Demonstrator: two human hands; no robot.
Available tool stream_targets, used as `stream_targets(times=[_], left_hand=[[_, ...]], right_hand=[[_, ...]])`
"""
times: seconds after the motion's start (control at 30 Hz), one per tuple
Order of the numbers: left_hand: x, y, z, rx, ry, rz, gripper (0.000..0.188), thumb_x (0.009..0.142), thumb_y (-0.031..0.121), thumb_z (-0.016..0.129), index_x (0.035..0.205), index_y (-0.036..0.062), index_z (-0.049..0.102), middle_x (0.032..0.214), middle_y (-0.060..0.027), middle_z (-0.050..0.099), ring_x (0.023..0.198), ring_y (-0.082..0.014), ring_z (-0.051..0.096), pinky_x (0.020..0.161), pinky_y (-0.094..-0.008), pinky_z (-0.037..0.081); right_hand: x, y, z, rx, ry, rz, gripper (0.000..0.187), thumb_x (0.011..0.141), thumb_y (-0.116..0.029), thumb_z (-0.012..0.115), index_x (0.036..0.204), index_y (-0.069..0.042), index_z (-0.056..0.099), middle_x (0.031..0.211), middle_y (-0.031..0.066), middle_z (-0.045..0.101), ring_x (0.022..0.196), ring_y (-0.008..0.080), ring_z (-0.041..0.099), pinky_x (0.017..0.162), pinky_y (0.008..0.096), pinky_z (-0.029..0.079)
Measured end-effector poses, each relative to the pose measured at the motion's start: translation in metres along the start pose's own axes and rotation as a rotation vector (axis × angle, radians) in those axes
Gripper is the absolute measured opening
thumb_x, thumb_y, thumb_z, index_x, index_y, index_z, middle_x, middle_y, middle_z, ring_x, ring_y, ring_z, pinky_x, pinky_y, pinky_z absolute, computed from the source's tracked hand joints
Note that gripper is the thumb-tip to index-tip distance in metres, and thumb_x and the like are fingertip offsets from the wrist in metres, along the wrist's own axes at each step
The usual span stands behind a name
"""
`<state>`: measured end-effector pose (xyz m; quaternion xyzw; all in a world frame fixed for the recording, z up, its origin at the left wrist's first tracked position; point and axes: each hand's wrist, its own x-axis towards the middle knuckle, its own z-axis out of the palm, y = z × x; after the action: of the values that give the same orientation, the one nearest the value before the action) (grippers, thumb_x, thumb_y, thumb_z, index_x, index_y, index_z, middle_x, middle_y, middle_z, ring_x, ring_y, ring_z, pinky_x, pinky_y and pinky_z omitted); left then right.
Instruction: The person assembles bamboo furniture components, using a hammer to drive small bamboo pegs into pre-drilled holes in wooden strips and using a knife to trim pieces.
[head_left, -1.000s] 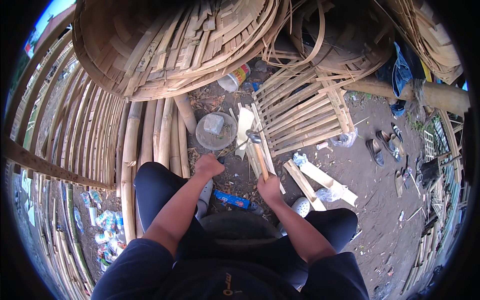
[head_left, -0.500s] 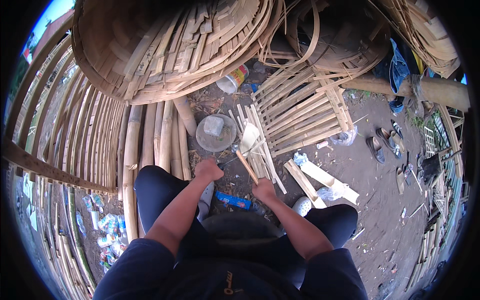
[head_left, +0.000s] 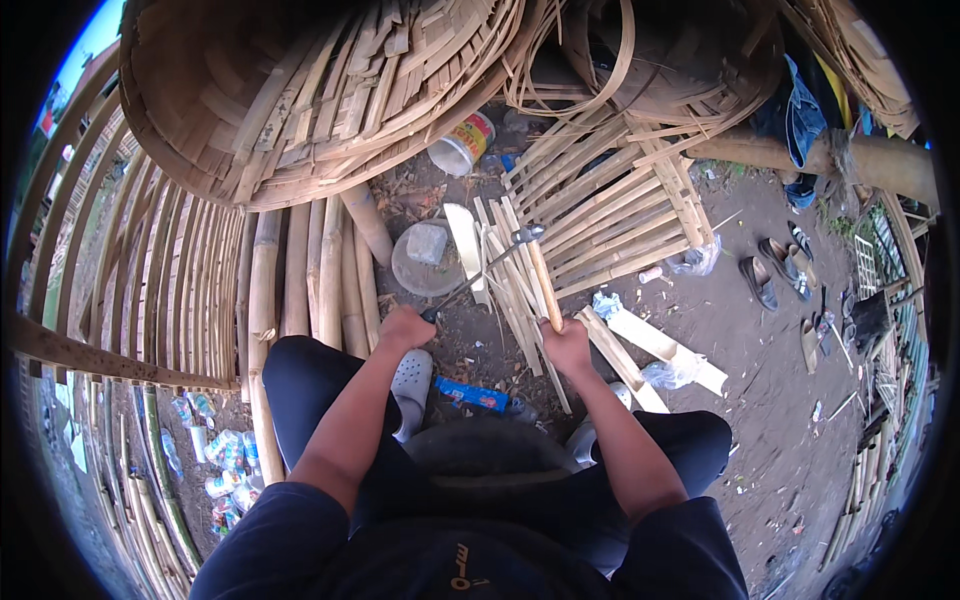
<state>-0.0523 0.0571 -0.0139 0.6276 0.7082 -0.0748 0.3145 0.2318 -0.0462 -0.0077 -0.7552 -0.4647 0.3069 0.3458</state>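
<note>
Hammer (head_left: 544, 282) has swung far and right, clasped by the right hand (head_left: 567, 347) over loose bamboo strips (head_left: 511, 305); the left hand (head_left: 404, 328) clasps a thin blade (head_left: 484, 274) slanting across them; if it twists, a glancing blow could catch the left hand

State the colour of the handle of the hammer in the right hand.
The hammer handle is light tan; it shows best in the head view.

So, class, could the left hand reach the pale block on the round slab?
Probably yes: the pale block lies uncovered ahead of the left hand, though its dark-handled tool might need setting down first.
</note>
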Motion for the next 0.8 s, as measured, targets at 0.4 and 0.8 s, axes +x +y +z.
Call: stream_targets(times=[0.4, 0.8], left_hand=[[-0.014, 0.015, -0.009, 0.089, 0.017, 0.026, 0.046, 0.069, 0.024, 0.06, 0.105, -0.0024, 0.067, 0.111, -0.023, 0.065, 0.107, -0.0339, 0.062, 0.094, -0.0395, 0.049], [-0.014, 0.014, -0.007, 0.107, 0.042, 0.023, 0.049, 0.067, 0.025, 0.062, 0.108, -0.0023, 0.065, 0.111, -0.023, 0.064, 0.107, -0.0335, 0.062, 0.093, -0.0398, 0.049]], right_hand=[[0.004, 0.022, 0.009, -0.227, -0.094, -0.008, 0.033, 0.084, -0.029, 0.058, 0.077, 0.002, 0.066, 0.067, 0.0251, 0.062, 0.069, 0.0376, 0.066, 0.066, 0.0434, 0.052], [0.006, 0.012, 0.006, -0.213, -0.12, 0.039, 0.034, 0.083, -0.03, 0.059, 0.076, 0.003, 0.066, 0.067, 0.0253, 0.062, 0.07, 0.0389, 0.066, 0.067, 0.0442, 0.052]])
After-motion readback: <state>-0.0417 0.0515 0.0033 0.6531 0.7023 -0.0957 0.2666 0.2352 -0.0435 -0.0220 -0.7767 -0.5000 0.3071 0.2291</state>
